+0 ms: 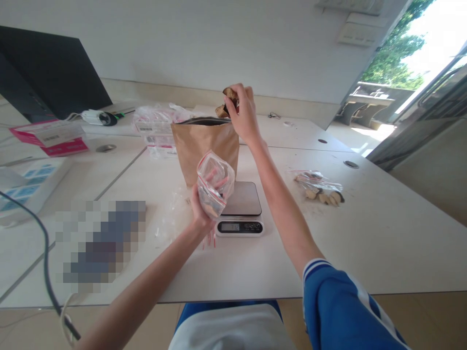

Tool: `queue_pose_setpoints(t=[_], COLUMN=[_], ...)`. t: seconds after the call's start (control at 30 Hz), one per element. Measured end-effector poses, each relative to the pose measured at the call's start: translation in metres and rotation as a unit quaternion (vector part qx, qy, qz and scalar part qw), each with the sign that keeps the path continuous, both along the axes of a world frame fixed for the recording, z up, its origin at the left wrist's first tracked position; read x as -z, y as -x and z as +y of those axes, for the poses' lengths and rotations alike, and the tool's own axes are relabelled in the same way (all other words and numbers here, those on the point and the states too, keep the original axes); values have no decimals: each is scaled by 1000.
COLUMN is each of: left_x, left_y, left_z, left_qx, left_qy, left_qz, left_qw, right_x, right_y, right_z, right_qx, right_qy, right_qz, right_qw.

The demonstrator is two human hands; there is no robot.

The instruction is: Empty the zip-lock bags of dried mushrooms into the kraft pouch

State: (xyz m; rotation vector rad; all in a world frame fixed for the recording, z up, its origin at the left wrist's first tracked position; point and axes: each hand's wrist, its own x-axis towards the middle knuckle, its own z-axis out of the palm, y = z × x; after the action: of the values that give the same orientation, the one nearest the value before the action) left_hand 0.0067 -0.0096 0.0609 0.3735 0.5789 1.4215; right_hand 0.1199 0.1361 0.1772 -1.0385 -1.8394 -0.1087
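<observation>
Above the right side of a brown paper bag's open mouth, my right hand (243, 112) is closed on a few brown, woody-looking dried pieces (228, 99). The paper bag (207, 146) stands upright, its inside mostly hidden. In front of it, my left hand (200, 211) grips a clear zip bag (216, 182) with red seal lines; the bag gapes at the top, and its contents are hard to make out. A small digital scale (242, 201) sits just to the right of that hand, its display too blurred to read surely.
Filled zip bags (323, 188) of similar pieces lie to the right. Flat clear bags (171, 214) are left of the scale. Pink-and-white boxes (54, 137), wrapped packs (156, 129), a black monitor (51, 73) and a cable (46, 262) occupy the left.
</observation>
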Motion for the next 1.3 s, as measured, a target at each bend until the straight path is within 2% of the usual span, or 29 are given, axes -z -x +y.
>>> queue_pose_setpoints(t=[0.1, 0.2, 0.27, 0.47, 0.57, 0.73, 0.93, 1.13, 1.3], left_x=[-6, -7, -1, 31, 39, 39, 36, 32, 29], left_y=[14, 25, 27, 24, 26, 26, 24, 24, 23], left_z=[7, 16, 21, 28, 29, 30, 30, 28, 27], left_qx=[-48, -102, -118, -91, -79, -82, -93, -88, -95], left_qy=[-39, -30, -14, 9, 7, 10, 36, 51, 57], left_qz=[-12, -24, -18, -6, -7, -14, -14, -14, -10], left_qw=[998, 994, 993, 996, 997, 996, 995, 995, 994], right_x=[-1, -2, -2, -2, -3, -3, 1, 6, -2], right_y=[2, 4, 4, 1, 0, 8, 24, 24, 15], right_z=[-3, -3, -2, 2, 1, -7, -14, -1, -1], right_qx=[22, 21, 22, -7, -17, -5, -10, -39, -94], right_qy=[-4, -11, -6, 9, 4, -7, 11, 26, 34], right_qz=[-8, -25, -38, -38, -38, -64, -109, -124, -158], right_qw=[1000, 999, 999, 999, 999, 998, 994, 991, 982])
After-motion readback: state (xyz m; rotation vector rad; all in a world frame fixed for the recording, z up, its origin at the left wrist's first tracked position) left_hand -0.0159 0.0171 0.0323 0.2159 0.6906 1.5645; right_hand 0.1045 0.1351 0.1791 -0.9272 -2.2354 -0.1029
